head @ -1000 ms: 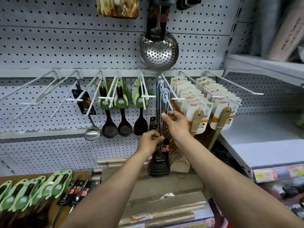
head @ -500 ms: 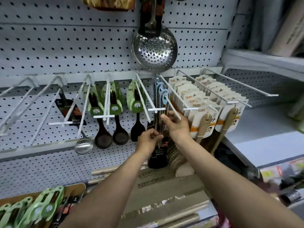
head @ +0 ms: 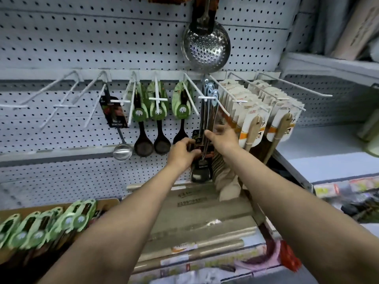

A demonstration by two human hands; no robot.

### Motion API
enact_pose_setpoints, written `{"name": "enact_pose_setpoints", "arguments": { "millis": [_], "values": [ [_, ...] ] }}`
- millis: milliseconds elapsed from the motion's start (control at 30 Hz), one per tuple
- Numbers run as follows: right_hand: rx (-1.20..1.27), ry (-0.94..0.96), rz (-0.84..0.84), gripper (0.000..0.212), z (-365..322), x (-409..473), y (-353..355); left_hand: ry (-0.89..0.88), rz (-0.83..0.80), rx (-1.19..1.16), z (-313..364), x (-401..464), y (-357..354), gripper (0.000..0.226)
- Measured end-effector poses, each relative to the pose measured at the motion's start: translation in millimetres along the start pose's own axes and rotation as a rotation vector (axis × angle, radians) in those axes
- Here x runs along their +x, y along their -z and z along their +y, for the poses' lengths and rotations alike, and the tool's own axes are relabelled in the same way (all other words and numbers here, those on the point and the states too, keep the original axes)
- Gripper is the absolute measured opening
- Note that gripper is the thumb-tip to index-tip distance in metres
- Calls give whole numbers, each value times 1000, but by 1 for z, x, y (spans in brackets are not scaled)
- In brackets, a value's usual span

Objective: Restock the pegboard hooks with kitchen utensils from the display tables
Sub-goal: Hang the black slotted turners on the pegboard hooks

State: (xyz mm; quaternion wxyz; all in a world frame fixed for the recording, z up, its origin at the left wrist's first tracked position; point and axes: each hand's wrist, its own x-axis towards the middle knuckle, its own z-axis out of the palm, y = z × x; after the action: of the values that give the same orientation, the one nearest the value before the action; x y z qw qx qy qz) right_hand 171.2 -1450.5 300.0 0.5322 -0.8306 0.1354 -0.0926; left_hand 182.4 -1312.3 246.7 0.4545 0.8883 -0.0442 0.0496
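Left hand (head: 182, 152): grips the hanging steel utensils (head: 206, 128) low, fingers curled.
Right hand (head: 222, 138): fingers spread, touching them.
Utensils: on a pegboard hook (head: 207, 97) (below the skimmer (head: 206, 46)).
Tray (head: 110, 201): green-carded spoons (head: 49, 224).

Black card on skimmer handle (head: 202, 27), 12 o'clock: "HONG JAYE", uncertain. Same-style print on ladle's card (head: 113, 111), 9 o'clock: illegible.
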Motion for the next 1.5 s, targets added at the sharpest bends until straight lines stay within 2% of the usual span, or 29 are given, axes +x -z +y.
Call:
{"name": "enact_pose_setpoints", "arguments": {
  "millis": [100, 200, 400, 567, 867, 1500],
  "values": [
    [-218, 90, -115, 56, -12, -38, 13, -39, 59, 158, 13, -40, 33, 46],
    [-552, 280, -215, 57, -28, -85, 32, -80, 98, 288, 27, -92, 68, 49],
    [-889, 694, -252, 62, -65, -175, 55, -140, 187, 467, 53, -207, 141, 55],
    [-871, 929, -255, 62, -93, -249, 58, -143, 283, 600, 62, -292, 204, 55],
    [-798, 1111, -266, 60, -128, -349, -1, -129, 460, 674, 6, -390, 302, 50],
    [-643, 1199, -395, 60, -264, -557, -298, -44, 551, 878, -175, -516, 593, 51]
  ]
}}
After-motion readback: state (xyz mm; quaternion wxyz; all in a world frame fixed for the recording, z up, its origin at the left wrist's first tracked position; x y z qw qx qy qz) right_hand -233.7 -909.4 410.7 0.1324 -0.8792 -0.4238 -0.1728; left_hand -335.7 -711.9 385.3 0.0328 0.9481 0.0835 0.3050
